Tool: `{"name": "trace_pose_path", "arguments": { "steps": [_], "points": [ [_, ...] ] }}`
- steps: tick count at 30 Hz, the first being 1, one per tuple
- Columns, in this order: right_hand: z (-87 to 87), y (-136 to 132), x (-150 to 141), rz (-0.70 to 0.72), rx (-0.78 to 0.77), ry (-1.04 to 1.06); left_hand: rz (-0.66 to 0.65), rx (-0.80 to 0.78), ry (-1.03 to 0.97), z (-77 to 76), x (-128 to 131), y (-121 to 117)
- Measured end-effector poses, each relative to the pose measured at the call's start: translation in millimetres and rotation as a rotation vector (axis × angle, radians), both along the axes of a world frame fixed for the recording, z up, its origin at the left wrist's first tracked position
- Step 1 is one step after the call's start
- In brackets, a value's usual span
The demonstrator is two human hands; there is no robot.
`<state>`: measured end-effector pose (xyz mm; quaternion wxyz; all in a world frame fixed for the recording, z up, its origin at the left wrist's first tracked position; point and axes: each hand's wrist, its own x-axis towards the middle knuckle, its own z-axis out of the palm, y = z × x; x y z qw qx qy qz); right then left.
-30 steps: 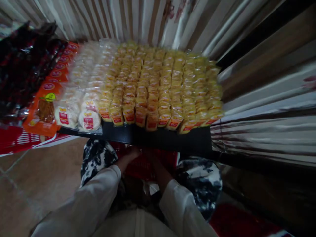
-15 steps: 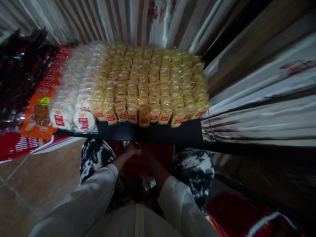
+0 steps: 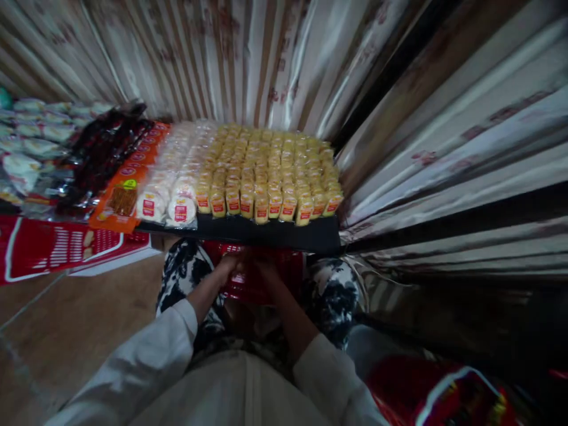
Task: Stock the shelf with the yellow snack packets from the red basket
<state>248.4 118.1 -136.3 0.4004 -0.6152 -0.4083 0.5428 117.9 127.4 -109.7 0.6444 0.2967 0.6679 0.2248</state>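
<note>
Both arms reach down between my knees to a red basket (image 3: 288, 269) under the front edge of the black shelf. My left hand (image 3: 231, 264) is at the basket's left part, its fingers dim and blurred. Close beside it on the right, my right hand (image 3: 263, 267) lies in shadow over the red basket, and its fingers cannot be made out. Whatever either hand holds is hidden. Above them, rows of small wrapped yellow cakes (image 3: 270, 177) stand packed on the black shelf (image 3: 266, 234). White round wrapped crackers (image 3: 181, 207) stand to their left.
Orange snack packets (image 3: 122, 198), dark shiny packets (image 3: 102, 157) and white packets (image 3: 33, 142) continue leftward along the shelf. A red and white printed box (image 3: 66, 245) is below them. A striped curtain (image 3: 248, 59) hangs behind. A red bag (image 3: 399, 384) lies at the lower right.
My view has shifted, so the shelf's left end shows more packets. Both hands stay low at the red basket and have moved slightly apart.
</note>
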Motion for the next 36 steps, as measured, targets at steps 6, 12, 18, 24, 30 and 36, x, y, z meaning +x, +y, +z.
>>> {"name": "trace_pose_path", "arguments": {
  "steps": [6, 12, 18, 24, 30, 36],
  "points": [
    [33.7, -16.7, -0.6, 0.026, -0.191, 0.432, 0.142, 0.046, -0.285, 34.1, -14.2, -30.3],
    [58.2, -22.2, -5.1, 0.087, -0.138, 0.38, 0.106, 0.186, -0.315, 43.7, -24.4, -50.6],
    [81.1, -16.2, -16.1, 0.158, 0.046, 0.277, -0.101, 0.509, 0.095, 50.7, -33.6, -47.8],
    [104.6, -5.2, -29.8, 0.157, 0.225, 0.076, -0.122, 0.732, 0.433, 83.3, -37.4, -45.7],
    [116.8, 5.2, -41.8, 0.18, 0.322, -0.026, -0.085, 0.749, 0.425, 87.3, -42.8, -32.5],
    [127.1, 14.4, -51.5, 0.141, 0.383, -0.075, -0.014, 0.833, 0.425, 84.6, -44.2, -16.2]
  ]
}}
